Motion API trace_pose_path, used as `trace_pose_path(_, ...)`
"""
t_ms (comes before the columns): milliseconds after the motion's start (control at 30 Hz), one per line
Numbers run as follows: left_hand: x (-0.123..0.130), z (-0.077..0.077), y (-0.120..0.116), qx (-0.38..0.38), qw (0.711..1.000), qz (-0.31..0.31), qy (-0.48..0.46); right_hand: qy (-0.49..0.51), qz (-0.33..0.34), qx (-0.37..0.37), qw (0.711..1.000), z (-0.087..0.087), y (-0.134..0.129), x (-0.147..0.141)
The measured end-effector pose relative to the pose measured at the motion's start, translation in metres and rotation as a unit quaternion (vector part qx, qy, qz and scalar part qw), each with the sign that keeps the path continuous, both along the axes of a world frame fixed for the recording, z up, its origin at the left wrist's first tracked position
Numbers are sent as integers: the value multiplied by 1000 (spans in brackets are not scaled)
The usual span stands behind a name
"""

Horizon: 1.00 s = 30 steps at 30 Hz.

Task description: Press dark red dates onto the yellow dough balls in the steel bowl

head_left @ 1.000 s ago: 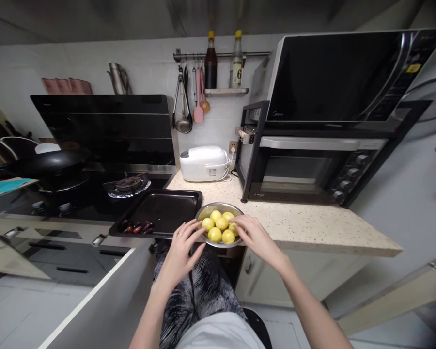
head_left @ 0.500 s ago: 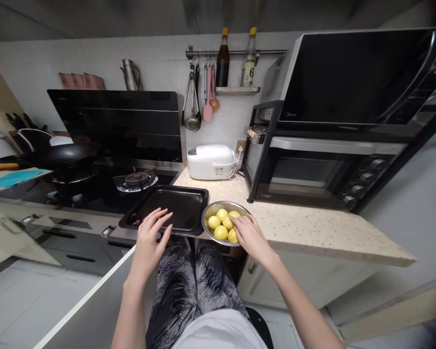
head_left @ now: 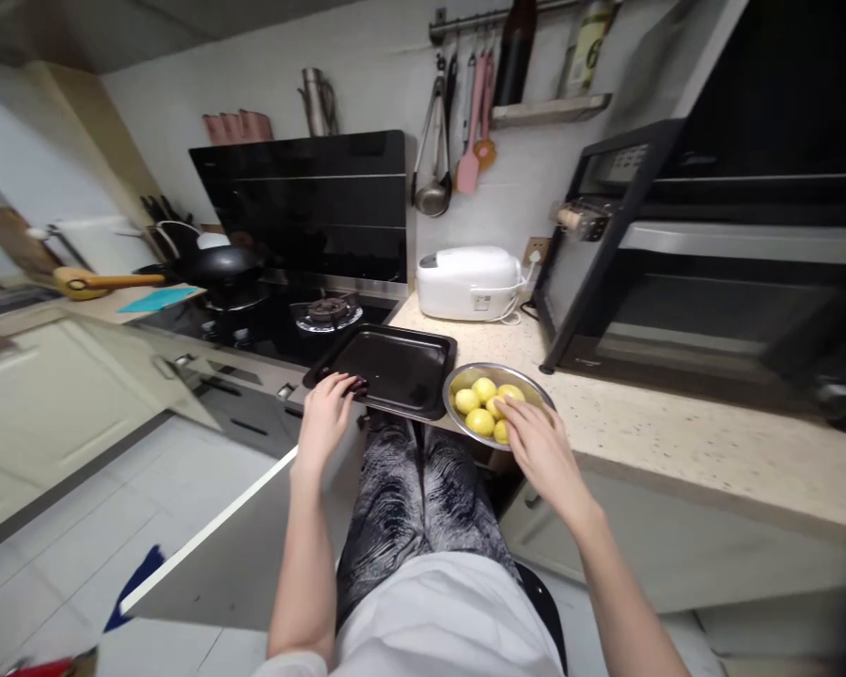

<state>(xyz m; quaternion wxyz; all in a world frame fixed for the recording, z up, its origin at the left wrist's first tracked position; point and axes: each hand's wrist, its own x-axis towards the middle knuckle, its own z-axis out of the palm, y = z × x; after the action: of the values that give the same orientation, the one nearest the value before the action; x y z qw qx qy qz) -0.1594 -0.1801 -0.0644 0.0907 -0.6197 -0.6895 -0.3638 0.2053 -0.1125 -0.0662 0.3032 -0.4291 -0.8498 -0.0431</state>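
Note:
Several round yellow lemons (head_left: 480, 422) fill a metal bowl (head_left: 458, 376) at the counter's front edge. My right hand (head_left: 540, 442) reaches over the bowl's right side, its bent fingers around one of the lemons, which is partly hidden. To the left lies a black baking tray (head_left: 405, 362). At its front left corner is my left hand (head_left: 326, 414), with fingers stretched out and thumb apart. Small dark, shiny round things (head_left: 358, 385) sit by those fingertips; their kind is too blurred to tell.
Behind the tray are a gas burner (head_left: 328, 310) and a wok (head_left: 226, 268). A white appliance (head_left: 469, 284) stands against the wall. An oven (head_left: 719, 310) bounds the right side. Below my left arm, a cabinet door (head_left: 232, 555) hangs open.
The view has swung left and down, shifting the scene to the right. My left hand has closed in on the tray's corner. My right hand stays at the lemons.

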Motion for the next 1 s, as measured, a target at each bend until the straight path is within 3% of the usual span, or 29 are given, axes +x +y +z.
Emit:
trace_pose_path(167,-5,-6,11,-69,997,35,-4,114,-12,55,992,-13,-19,1)
trace_pose_path(300,-7,15,27,-185,979,63,49,177,-10,81,981,-17,-41,0)
trace_pose_path(400,-7,37,43,-308,946,54,84,189,0,80,979,-18,-50,-3)
trace_pose_path(500,-8,49,59,-380,917,53,110,191,7,79,978,-18,-53,-7)
trace_pose_path(767,-11,48,90,-432,890,83,124,196,10,56,979,-21,-57,-7)
trace_pose_path(1000,-11,47,95,-438,888,56,127,205,5,42,978,-18,-61,-8)
